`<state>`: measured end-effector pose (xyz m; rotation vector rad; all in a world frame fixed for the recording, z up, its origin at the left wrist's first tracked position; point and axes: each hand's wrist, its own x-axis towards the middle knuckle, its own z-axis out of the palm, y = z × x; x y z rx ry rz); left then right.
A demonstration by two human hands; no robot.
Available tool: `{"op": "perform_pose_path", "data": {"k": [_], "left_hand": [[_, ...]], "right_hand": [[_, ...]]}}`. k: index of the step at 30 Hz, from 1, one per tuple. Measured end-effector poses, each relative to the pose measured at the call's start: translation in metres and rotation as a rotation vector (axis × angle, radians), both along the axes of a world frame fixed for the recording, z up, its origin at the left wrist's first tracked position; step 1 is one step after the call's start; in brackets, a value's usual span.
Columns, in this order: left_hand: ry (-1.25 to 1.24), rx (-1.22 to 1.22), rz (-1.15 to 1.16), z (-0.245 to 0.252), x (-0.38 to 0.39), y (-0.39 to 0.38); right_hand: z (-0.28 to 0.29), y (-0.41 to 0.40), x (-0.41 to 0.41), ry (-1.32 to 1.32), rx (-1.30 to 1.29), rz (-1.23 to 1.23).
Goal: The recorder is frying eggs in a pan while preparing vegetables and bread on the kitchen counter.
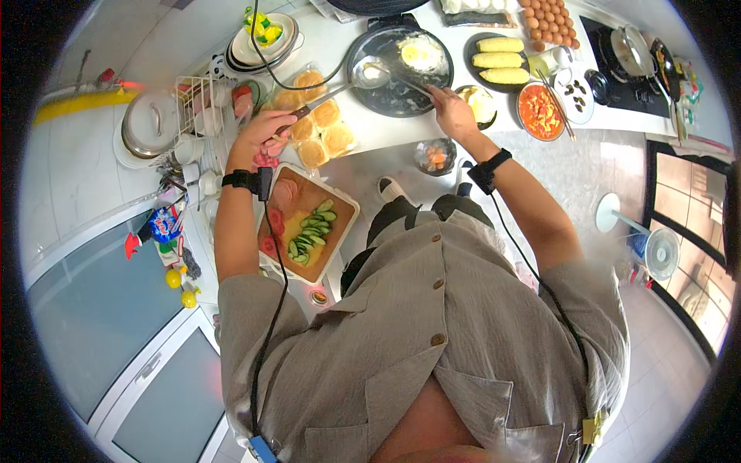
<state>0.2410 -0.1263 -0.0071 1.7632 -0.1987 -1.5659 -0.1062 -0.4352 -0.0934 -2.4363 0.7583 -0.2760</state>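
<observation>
My left hand point(263, 132) grips the dark wooden handle of a metal turner point(324, 98). Its rounded head rests over the left half of a round black griddle point(399, 98) and carries something pale, too small to name. My right hand point(454, 113), at the griddle's front right edge, holds a thin utensil point(412, 85), probably chopsticks, whose tips reach the turner's head. A fried egg point(419, 53) with a yellow yolk lies on the griddle's far right. Several round bread buns point(326, 114) in clear plastic sit beneath the turner's handle.
A tray point(336, 254) holds sliced cucumber point(312, 231), tomato and ham. Right of the griddle stand a plate of corn point(501, 60), a small yellow-filled bowl point(480, 106), a bowl of red food point(541, 113) and eggs point(550, 23). Eggshells fill a bin point(435, 157) below the counter.
</observation>
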Motion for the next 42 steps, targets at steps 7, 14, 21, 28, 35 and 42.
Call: {"op": "perform_pose_path", "data": {"k": [7,14,21,28,35,42], "left_hand": [[-0.120,0.056,0.023,0.002,-0.030,0.008],[-0.294,0.000,0.026,0.024,-0.086,0.007],[-0.311,-0.004,-0.079,0.064,-0.177,-0.041],[-0.187,-0.031,-0.152,0.043,-0.245,-0.095],[-0.206,-0.004,-0.184,0.041,-0.269,-0.122],[-0.262,0.082,-0.171,0.045,-0.279,-0.132]], "right_hand": [[0.013,0.013,-0.029,-0.011,-0.001,0.090],[0.031,0.006,-0.071,-0.121,-0.023,0.040],[0.052,0.003,-0.171,-0.115,-0.060,0.023],[0.017,0.013,-0.242,-0.114,0.062,-0.158],[-0.011,0.001,-0.260,-0.094,0.052,-0.189],[-0.039,-0.006,-0.271,-0.076,0.053,-0.210]]}}
